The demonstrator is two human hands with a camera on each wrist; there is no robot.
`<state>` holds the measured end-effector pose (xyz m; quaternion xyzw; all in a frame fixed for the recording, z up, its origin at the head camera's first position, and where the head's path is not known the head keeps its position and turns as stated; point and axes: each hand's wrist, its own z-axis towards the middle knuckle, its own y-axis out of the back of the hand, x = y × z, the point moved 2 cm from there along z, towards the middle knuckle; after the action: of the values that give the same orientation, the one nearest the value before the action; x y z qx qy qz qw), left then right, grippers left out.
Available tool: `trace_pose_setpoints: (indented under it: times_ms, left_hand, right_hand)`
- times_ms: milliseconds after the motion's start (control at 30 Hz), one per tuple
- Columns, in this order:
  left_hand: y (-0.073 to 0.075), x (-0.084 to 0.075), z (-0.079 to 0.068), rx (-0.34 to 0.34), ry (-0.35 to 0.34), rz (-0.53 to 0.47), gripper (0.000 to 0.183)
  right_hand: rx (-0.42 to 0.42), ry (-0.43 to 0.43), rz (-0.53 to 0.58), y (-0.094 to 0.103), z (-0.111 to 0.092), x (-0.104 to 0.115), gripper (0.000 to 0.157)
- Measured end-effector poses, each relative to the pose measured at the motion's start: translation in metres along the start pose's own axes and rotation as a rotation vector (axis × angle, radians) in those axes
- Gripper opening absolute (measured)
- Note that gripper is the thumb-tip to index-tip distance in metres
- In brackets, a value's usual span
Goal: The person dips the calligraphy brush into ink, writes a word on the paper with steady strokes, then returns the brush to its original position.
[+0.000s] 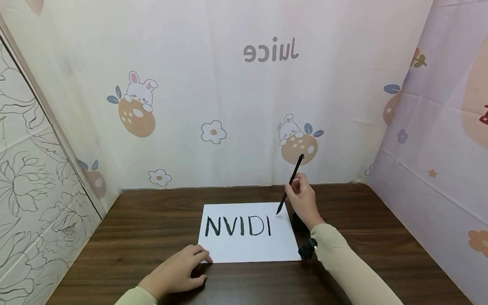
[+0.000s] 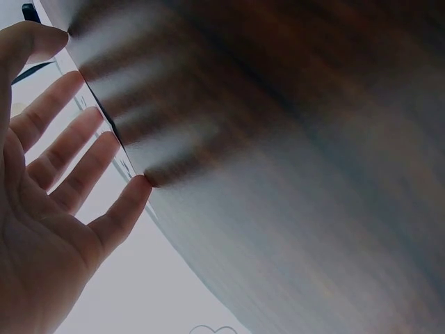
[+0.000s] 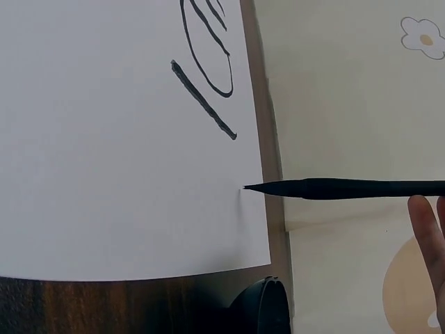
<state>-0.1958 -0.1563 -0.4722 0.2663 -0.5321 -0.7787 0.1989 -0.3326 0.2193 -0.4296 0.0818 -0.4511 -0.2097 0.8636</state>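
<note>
My right hand (image 1: 304, 199) pinches a slim black writing brush (image 1: 293, 177) near the middle of its handle. The brush slants down to the left, its pointed tip (image 3: 254, 188) over the upper right of a white sheet of paper (image 1: 247, 249). Whether the tip touches the sheet or hovers just above it, I cannot tell. Thick black strokes on the paper read "NVIDI" (image 1: 238, 226). Spread and slightly bent, the fingers of my left hand (image 1: 181, 271) rest at the sheet's lower left corner; in the left wrist view that hand (image 2: 62, 202) grips nothing.
A dark round container (image 3: 268, 306) stands beside the paper's right edge, partly hidden by my right arm. Under everything lies a dark brown wooden table (image 1: 122, 246). Patterned curtains (image 1: 242, 94) hang behind it and on both sides.
</note>
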Motion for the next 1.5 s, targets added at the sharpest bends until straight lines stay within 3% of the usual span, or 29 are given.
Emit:
trace_pose_setpoints:
  times_ms: [533, 867, 1333, 1500]
  left_hand:
    - [-0.0003, -0.0004, -0.0007, 0.039, 0.044, -0.019, 0.028]
    - [-0.0004, -0.0007, -0.0005, 0.009, 0.019, -0.014, 0.029]
    - [-0.002, 0.0015, -0.0005, 0.027, 0.032, -0.006, 0.028]
    - [-0.0011, 0.0008, -0.0002, 0.034, 0.034, -0.012, 0.028]
  right_hand:
    - [0.035, 0.019, -0.084, -0.0018, -0.0051, -0.0044, 0.021]
    - [0.061, 0.011, -0.062, -0.0024, -0.0064, -0.0029, 0.021]
    - [0.083, -0.002, -0.066, -0.0041, -0.008, -0.002, 0.022]
    - [0.104, -0.016, -0.019, -0.0046, -0.0094, -0.0017, 0.022]
